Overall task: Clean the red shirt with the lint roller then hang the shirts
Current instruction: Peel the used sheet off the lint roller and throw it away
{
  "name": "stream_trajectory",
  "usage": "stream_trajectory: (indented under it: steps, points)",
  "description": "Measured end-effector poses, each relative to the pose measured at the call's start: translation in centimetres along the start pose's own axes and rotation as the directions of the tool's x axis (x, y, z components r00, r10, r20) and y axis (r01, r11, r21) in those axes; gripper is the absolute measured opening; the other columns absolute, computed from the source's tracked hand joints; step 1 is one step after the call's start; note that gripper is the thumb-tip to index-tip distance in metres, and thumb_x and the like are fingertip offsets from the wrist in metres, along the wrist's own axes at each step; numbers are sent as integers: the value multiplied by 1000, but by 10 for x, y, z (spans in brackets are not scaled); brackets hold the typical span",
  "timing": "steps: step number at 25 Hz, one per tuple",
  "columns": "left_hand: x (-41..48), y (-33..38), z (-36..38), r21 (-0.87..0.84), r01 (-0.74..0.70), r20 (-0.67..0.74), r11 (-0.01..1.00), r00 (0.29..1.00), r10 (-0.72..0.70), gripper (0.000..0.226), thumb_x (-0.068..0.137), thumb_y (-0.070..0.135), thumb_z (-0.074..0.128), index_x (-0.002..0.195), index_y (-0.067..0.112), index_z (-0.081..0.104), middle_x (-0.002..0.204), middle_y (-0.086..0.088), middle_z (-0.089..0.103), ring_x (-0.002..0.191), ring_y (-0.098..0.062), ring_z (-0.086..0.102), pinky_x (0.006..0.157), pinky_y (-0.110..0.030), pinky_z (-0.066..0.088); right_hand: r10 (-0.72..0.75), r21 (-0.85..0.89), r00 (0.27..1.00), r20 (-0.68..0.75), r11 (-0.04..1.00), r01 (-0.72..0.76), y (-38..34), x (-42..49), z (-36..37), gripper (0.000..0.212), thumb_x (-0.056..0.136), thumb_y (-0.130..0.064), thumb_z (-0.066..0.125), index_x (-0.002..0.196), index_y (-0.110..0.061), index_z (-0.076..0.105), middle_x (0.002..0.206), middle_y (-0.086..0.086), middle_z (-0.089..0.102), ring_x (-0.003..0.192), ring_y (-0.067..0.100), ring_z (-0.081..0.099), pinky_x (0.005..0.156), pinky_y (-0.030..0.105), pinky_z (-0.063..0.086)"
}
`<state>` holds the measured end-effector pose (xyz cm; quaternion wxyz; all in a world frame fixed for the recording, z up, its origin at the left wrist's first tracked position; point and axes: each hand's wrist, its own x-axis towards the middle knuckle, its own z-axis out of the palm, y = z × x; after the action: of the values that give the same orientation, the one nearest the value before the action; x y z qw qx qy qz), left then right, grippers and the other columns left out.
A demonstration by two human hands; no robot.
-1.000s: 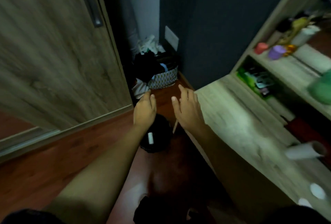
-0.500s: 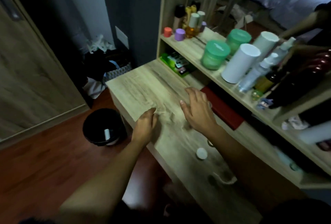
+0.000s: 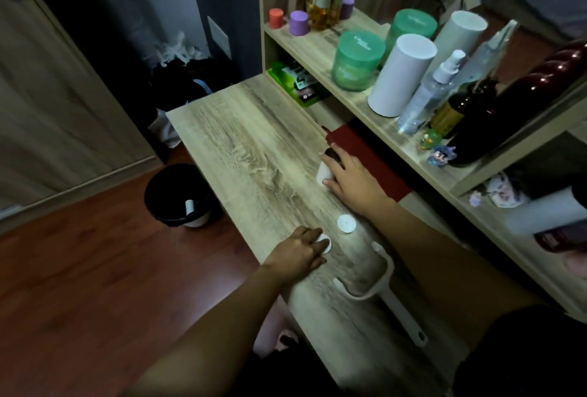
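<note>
The lint roller handle (image 3: 382, 282), white and with no roll on its fork, lies flat on the desk (image 3: 254, 149) just near of both hands, closer to the person's body, its grip pointing toward the right forearm. The white roll (image 3: 321, 171) lies on the desk under the right hand (image 3: 352, 180), whose fingers curve over it while the thumb sits at its near end, so the hand grips it. The left hand (image 3: 301, 253) rests on the desk with bent fingers laid on a small white disc (image 3: 326, 243); whether it pinches the disc or only touches it cannot be told. A second white disc (image 3: 346, 224) lies between the two hands, touching neither. Just beyond the right hand a flat red piece (image 3: 368, 155) sits in the space under the shelf (image 3: 317, 47); whether it is the shirt cannot be told. Green jars (image 3: 355, 61) and bottles stand farther beyond. Left of the left hand, a black bin (image 3: 178, 196) stands on the floor.
</note>
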<state>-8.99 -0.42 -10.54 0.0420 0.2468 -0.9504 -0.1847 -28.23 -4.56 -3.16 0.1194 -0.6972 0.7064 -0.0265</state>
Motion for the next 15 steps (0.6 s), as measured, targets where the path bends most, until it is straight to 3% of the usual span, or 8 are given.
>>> stream_trajectory:
  steps: [3, 5, 7, 8, 10, 12, 13, 15]
  points:
    - [5, 6, 7, 24, 14, -68, 1000, 998, -12, 29, 82, 30, 45, 95, 15, 67, 99, -11, 68, 80, -27, 63, 67, -27, 54, -27, 17, 996, -86, 999, 28, -1, 2, -1, 41, 93, -17, 50, 134, -20, 41, 147, 10, 28, 119, 36, 40, 92, 48, 45]
    - [6, 12, 6, 12, 57, -88, 998, 995, -56, 26, 85, 25, 45, 99, 13, 63, 97, -12, 66, 82, -30, 59, 72, -32, 52, 6, 127, 995, -103, 992, 7, 1, 2, 0, 36, 91, -10, 51, 125, -19, 47, 144, 9, 31, 120, 34, 40, 92, 44, 44]
    - [6, 17, -1, -92, 203, -131, 975, 968, -214, 30, 87, 23, 48, 112, 10, 58, 106, -15, 63, 94, -33, 54, 85, -35, 44, 109, 334, 987, -116, 940, -65, 6, -1, -1, 32, 90, -9, 51, 121, -18, 49, 143, 9, 33, 122, 30, 40, 93, 36, 40]
    - [4, 18, -8, -216, 301, -149, 929, 930, -336, 35, 86, 24, 53, 119, 10, 54, 112, -15, 61, 100, -33, 53, 88, -34, 40, 141, 390, 978, -154, 918, -71, 8, -4, -3, 32, 90, -10, 51, 121, -15, 48, 141, 10, 37, 121, 30, 43, 93, 32, 38]
    - [1, 17, -28, -492, 432, -200, 756, 789, -581, 46, 82, 24, 64, 124, 10, 52, 114, -12, 62, 101, -27, 57, 86, -29, 41, 187, 524, 961, -201, 850, -56, 17, -12, -8, 31, 92, -12, 49, 123, -13, 46, 126, 11, 49, 111, 26, 51, 85, 24, 35]
    - [1, 15, -54, -721, 425, -209, 548, 620, -756, 44, 79, 21, 70, 120, 12, 58, 110, -6, 67, 91, -16, 63, 82, -23, 47, 239, 705, 960, -145, 705, -69, 21, -19, -15, 29, 96, -19, 43, 126, -17, 43, 115, 4, 53, 101, 20, 52, 82, 25, 36]
    - [1, 14, -65, -792, 395, -186, 466, 571, -800, 40, 78, 21, 71, 117, 14, 61, 107, -4, 69, 86, -10, 64, 81, -22, 50, 239, 751, 963, -124, 657, -67, 22, -20, -18, 29, 98, -22, 40, 126, -19, 41, 113, 1, 52, 100, 18, 51, 84, 28, 38]
    - [5, 19, -84, -860, 317, -175, 400, 553, -815, 34, 78, 23, 73, 111, 16, 65, 100, 1, 70, 80, 2, 64, 76, -14, 50, 211, 791, 972, -104, 610, -48, 20, -22, -22, 29, 99, -23, 38, 127, -19, 41, 115, -1, 49, 99, 13, 51, 88, 29, 39]
